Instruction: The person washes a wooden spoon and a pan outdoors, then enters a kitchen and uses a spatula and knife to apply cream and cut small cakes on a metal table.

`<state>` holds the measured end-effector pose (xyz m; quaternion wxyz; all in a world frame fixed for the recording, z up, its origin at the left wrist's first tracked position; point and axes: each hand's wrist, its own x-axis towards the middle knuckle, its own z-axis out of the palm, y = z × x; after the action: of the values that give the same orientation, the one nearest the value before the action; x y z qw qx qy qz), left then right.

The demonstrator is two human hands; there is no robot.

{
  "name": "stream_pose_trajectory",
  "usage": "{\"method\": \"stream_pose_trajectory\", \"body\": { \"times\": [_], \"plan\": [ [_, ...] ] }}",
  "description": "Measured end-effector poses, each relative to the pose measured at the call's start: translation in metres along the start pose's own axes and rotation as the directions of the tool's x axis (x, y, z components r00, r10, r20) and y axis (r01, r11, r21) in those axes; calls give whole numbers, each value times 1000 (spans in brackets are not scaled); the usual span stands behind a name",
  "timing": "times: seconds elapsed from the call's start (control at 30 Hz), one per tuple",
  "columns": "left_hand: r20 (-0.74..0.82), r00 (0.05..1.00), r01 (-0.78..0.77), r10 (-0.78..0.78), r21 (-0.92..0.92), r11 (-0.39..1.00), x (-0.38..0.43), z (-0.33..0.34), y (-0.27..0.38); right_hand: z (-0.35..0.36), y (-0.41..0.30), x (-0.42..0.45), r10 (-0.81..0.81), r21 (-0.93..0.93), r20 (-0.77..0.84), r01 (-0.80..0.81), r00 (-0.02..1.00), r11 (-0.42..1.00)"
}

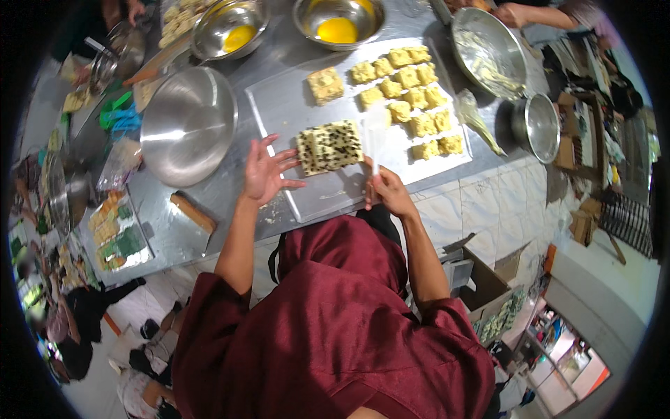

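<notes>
A rectangular cake piece (331, 147), covered in pale cream and dark chips, lies on a clear sheet over the steel table (183, 256). Beside its left edge is my left hand (269, 170), fingers spread, holding nothing. My right hand (386, 186) grips a white spatula (375, 141), its blade upright in the picture, at the cake's right edge. Rows of small yellow coated cake pieces (408, 99) sit on white paper at the upper right of the sheet. Above the chip-covered cake rests a square cake piece (325, 86) with a dab of cream on top.
Two steel bowls (251, 50) (298, 21) with yellow liquid stand at the back. A large steel bowl (189, 125) lies left, near a brown-handled tool (193, 213). At right are a cream-smeared bowl (489, 52), a piping bag (479, 123) and a smaller bowl (536, 128). Other people's hands appear behind.
</notes>
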<state>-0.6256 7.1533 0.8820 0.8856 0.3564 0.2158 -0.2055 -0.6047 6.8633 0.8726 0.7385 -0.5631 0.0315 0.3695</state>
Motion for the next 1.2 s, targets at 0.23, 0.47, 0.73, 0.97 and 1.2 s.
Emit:
{"method": "stream_pose_trajectory", "body": {
  "times": [0.23, 0.47, 0.73, 0.97, 1.2],
  "plan": [
    [19, 993, -110, 114, -155, 982, -10, -7, -7, 3, -18, 2, 51, -84, 10, -50, 999, 995],
    [-198, 931, -271, 307, 191, 943, -65, 0, -47, -45, -26, -104, -336, -475, -439, 102, 834, 874],
    [130, 972, -233, 196, 429, 873, -20, 115, -118, -110, -7, -164, -606, -868, -449, -160, 657, 470],
    [206, 959, -274, 195, 494, 825, 1, 126, -131, -108, 18, -157, -568, -873, -393, -99, 723, 478],
    [145, 974, -224, 174, 516, 827, -5, 102, -119, -94, 16, -141, -567, -868, -397, -95, 721, 487]
  ]
}}
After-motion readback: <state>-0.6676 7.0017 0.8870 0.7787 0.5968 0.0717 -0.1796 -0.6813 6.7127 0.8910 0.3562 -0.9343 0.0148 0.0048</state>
